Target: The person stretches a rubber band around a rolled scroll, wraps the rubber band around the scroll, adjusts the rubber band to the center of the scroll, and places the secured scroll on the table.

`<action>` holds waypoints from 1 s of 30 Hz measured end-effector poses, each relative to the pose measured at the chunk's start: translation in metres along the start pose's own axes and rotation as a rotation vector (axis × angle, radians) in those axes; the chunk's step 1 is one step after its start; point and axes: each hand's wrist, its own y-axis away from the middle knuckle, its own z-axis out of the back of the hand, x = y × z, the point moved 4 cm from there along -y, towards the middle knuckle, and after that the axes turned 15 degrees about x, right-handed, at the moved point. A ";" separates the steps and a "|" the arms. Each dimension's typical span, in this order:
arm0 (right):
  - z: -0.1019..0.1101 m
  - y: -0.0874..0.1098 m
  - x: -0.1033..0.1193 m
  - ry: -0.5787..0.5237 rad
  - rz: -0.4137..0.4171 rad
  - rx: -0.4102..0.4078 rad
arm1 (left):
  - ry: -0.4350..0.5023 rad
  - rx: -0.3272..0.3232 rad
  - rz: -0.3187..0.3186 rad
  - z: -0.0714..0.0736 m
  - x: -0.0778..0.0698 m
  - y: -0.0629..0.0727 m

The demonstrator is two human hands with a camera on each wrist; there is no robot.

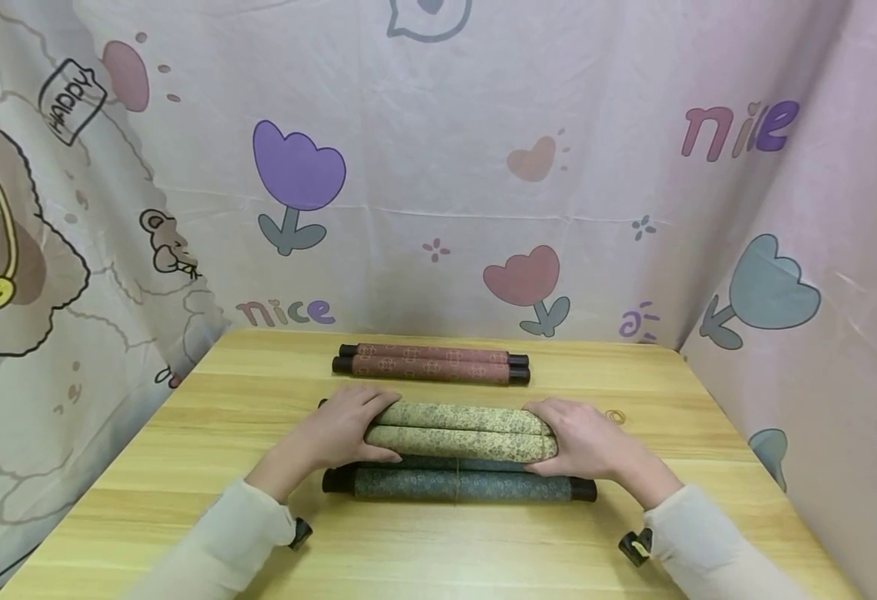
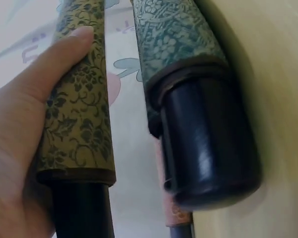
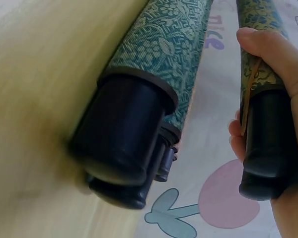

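Note:
A pair of yellow scrolls (image 1: pixel 461 435) with a dark floral pattern lies side by side in my two hands, close above the teal pair in the head view. My left hand (image 1: pixel 348 425) grips their left end, its thumb along the near side. At the right end my right hand (image 1: pixel 577 437) grips them too. A thin rubber band (image 3: pixel 250 94) sits near that end, beside the right thumb, with black end knobs (image 3: pixel 270 139) below it. Just nearer to me, the teal scrolls (image 1: pixel 513 486) rest on the table, a thin band round their middle.
Two red patterned scrolls (image 1: pixel 431 367) with black ends lie farther back on the wooden table (image 1: pixel 258 383). Loose rubber bands (image 1: pixel 615 416) lie behind my right hand. A printed curtain (image 1: pixel 408 275) hangs behind the table and along its sides.

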 end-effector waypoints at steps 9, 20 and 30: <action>-0.009 -0.006 0.001 -0.017 -0.015 0.032 | -0.001 0.021 0.016 -0.015 0.002 -0.002; -0.010 -0.009 0.004 -0.018 -0.040 0.053 | 0.089 -0.042 -0.001 -0.014 0.008 0.000; 0.003 -0.005 0.002 -0.089 -0.042 0.134 | 0.140 -0.069 0.007 -0.014 0.012 -0.001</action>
